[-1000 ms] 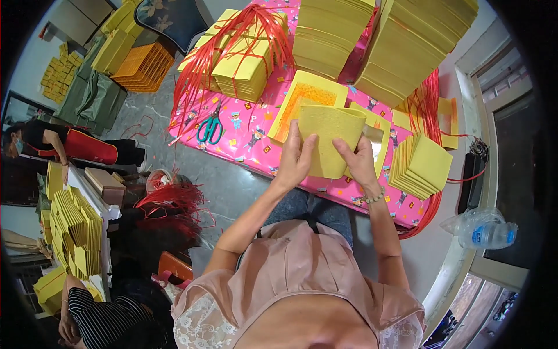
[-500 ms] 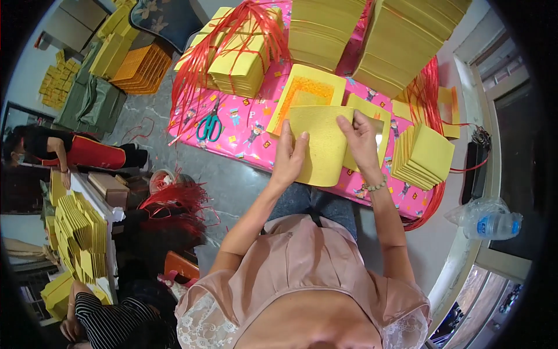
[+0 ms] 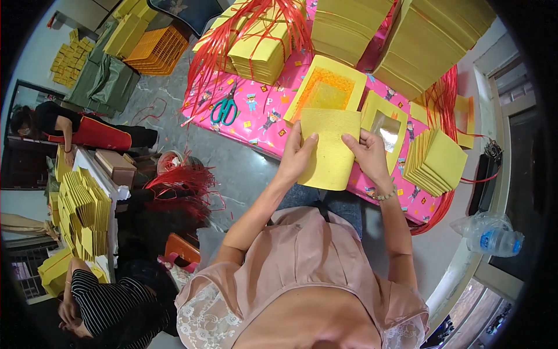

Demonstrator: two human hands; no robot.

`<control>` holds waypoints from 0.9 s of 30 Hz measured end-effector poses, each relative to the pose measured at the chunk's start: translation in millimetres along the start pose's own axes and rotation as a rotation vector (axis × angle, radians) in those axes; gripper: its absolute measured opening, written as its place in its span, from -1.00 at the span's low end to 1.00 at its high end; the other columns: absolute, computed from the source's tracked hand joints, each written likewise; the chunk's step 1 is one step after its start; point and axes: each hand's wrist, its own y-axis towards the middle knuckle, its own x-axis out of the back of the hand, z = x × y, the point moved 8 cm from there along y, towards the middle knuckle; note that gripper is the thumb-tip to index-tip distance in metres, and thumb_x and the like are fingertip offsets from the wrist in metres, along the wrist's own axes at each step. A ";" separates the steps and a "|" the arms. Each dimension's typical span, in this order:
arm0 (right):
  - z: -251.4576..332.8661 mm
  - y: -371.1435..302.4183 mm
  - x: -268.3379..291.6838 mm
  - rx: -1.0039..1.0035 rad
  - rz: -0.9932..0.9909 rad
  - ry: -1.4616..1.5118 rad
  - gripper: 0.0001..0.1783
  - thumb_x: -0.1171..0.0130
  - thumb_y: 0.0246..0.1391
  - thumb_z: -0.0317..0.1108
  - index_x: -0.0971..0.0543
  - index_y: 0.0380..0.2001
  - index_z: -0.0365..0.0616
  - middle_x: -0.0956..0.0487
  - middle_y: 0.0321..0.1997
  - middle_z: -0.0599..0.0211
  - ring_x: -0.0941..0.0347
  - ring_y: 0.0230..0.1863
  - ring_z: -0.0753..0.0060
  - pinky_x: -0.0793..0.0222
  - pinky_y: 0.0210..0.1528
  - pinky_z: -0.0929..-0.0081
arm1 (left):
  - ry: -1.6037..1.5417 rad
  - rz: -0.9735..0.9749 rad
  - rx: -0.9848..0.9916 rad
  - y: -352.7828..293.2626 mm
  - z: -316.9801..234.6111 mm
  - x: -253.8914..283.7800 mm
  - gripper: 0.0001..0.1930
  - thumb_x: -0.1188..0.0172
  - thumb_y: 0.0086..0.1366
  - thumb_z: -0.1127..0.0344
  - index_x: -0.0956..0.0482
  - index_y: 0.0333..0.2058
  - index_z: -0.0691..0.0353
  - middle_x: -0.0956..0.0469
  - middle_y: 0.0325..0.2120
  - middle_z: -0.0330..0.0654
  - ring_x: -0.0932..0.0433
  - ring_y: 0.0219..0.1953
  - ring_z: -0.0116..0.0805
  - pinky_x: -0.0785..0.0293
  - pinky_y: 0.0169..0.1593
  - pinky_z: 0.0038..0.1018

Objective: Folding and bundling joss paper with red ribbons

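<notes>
My left hand (image 3: 299,156) and my right hand (image 3: 371,156) hold a stack of yellow paper (image 3: 330,154) by its two side edges, thumbs on top, over the table's near edge. The held paper is slightly curved; how many sheets it has I cannot tell. Behind it lies yellow paper with an orange patch (image 3: 310,89), its lower part covered by the held paper. Beside my right hand is a yellow sheet with a shiny silver patch (image 3: 385,131). A fanned row of folded yellow paper bundles (image 3: 446,160) sits farther right.
Teal-handled scissors (image 3: 224,111) lie on the pink tablecloth (image 3: 256,131). Tied yellow bundles (image 3: 258,52) under red strips (image 3: 288,17) and tall paper stacks (image 3: 433,49) stand behind. A plastic bottle (image 3: 499,242) is at right. Two other people (image 3: 87,125) are at the left.
The view has shifted, so the table sits farther right. My right hand has slid lower along the paper's edge, and the silver patch shows more fully.
</notes>
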 end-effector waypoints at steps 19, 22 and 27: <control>-30.6 -20.5 -40.2 -0.054 0.094 -0.081 -0.72 -0.19 0.17 -0.35 -0.57 -0.17 -0.38 -0.62 -0.25 0.40 -0.49 -0.28 0.71 -0.44 -0.21 0.69 | -0.050 -0.168 0.068 -13.4 7.1 49.1 -0.64 0.10 0.39 0.49 -0.25 0.14 0.31 -0.44 0.01 -0.11 -0.44 0.03 -0.42 -0.36 0.09 -0.46; -38.2 -29.5 -54.6 -0.187 0.150 -0.091 -0.78 -0.20 0.17 -0.29 -0.60 -0.26 -0.26 -0.60 -0.35 0.49 -0.43 -0.36 0.81 -0.46 -0.35 0.71 | -0.054 -0.228 0.068 -18.6 -0.8 66.7 -0.64 0.09 0.39 0.49 -0.25 0.14 0.31 -0.45 0.00 -0.12 -0.46 0.01 -0.42 -0.37 0.08 -0.46; -50.9 -32.3 -67.9 -0.113 0.151 -0.149 -0.75 -0.16 0.19 -0.27 -0.57 -0.38 -0.28 -0.57 -0.42 0.50 -0.47 -0.39 0.78 -0.47 -0.41 0.71 | -0.050 -0.341 0.033 -34.9 5.3 87.7 -0.65 0.06 0.38 0.48 -0.26 0.13 0.32 -0.46 -0.01 -0.13 -0.47 -0.01 -0.42 -0.39 0.05 -0.46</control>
